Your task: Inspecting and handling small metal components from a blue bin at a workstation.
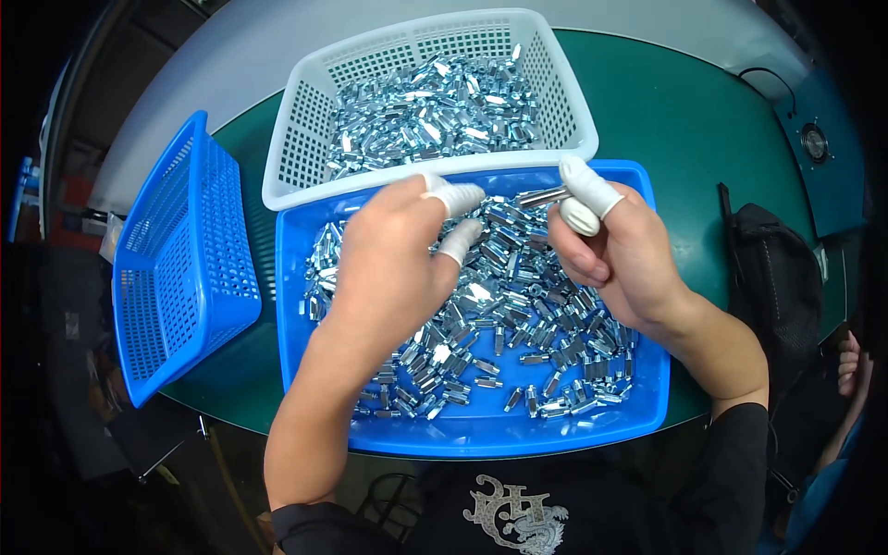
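An empty blue basket (180, 268) sits at nine o'clock on the green mat (703, 129). The left hand (393, 254) hovers over the blue tray (472, 435) at the centre, its fingers loosely curled, two tips in white cots (458, 196) pointing toward three o'clock; whether it grips anything I cannot tell. The tray is heaped with small silver metal standoffs (499, 342). The right hand (620, 250), at about two o'clock from the tray's middle, pinches one standoff (543, 196) between cotted thumb and forefinger, the piece pointing at nine o'clock toward the left fingertips. At twelve o'clock a white basket (305, 139), touching the tray's far rim, holds more standoffs. A black bag (777, 277) lies at three o'clock. A pale floor curves beyond the mat.
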Motion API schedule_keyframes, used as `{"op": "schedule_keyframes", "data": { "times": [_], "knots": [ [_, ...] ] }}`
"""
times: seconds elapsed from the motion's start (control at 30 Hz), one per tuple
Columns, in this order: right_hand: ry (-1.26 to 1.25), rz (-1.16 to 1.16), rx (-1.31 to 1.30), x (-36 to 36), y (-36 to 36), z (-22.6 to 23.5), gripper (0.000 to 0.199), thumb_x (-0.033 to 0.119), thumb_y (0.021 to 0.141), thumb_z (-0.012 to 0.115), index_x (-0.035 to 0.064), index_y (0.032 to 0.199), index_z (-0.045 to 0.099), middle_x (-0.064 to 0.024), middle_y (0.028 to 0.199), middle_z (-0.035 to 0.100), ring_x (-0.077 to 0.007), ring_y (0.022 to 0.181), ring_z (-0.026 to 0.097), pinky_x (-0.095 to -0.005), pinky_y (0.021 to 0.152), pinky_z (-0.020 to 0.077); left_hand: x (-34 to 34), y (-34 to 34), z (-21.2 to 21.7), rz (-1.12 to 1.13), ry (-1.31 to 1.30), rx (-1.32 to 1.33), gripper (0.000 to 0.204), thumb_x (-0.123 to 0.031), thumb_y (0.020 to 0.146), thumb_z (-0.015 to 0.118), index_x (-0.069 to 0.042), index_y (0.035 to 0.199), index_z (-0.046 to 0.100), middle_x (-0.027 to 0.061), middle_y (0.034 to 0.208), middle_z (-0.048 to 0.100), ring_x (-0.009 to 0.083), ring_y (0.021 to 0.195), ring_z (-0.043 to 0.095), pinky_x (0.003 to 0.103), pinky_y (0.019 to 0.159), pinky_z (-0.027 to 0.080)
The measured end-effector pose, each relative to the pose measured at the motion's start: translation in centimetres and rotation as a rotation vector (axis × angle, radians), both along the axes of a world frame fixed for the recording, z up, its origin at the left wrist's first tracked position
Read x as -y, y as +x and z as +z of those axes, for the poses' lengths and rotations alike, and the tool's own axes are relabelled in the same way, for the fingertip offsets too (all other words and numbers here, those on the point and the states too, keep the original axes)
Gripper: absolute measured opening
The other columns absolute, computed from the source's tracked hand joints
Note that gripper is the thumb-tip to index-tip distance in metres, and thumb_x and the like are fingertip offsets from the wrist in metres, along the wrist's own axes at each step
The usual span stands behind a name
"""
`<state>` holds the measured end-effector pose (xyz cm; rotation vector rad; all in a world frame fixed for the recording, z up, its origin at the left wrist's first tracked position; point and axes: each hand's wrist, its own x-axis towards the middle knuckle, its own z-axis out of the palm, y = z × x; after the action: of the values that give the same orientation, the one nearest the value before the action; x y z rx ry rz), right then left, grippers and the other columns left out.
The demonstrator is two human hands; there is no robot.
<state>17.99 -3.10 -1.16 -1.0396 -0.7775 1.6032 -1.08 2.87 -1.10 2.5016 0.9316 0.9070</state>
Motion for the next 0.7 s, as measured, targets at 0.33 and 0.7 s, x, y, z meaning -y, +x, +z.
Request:
{"op": "schedule_keyframes", "data": {
  "times": [0.33, 0.7],
  "knots": [
    [0.060, -0.036, 0.046, 0.1, 0.0, 0.0, 0.036, 0.035, 0.096, 0.040, 0.0068, 0.075, 0.049, 0.0007, 0.048, 0.040, -0.0044, 0.038, 0.027, -0.0208, 0.037, 0.0226, 0.3, 0.5, -0.1, 0.018, -0.071, -0.162, 0.031, -0.001, 0.074, 0.065, -0.004, 0.104, 0.062, 0.0063, 0.077, 0.057, 0.0170, 0.068, 0.053, 0.029, 0.059, 0.044],
    [0.107, -0.098, 0.122, 0.3, -0.3, 0.0, 0.039, 0.036, 0.097, 0.039, 0.0080, 0.073, 0.050, 0.0010, 0.047, 0.041, -0.0043, 0.039, 0.028, -0.0210, 0.038, 0.0217, 1.8, 0.8, 1.5, -0.097, -0.890, 0.725, 0.025, 0.002, 0.081, 0.063, 0.003, 0.105, 0.057, 0.0102, 0.097, 0.064, 0.0146, 0.088, 0.062, 0.025, 0.076, 0.051]
  ]
}}
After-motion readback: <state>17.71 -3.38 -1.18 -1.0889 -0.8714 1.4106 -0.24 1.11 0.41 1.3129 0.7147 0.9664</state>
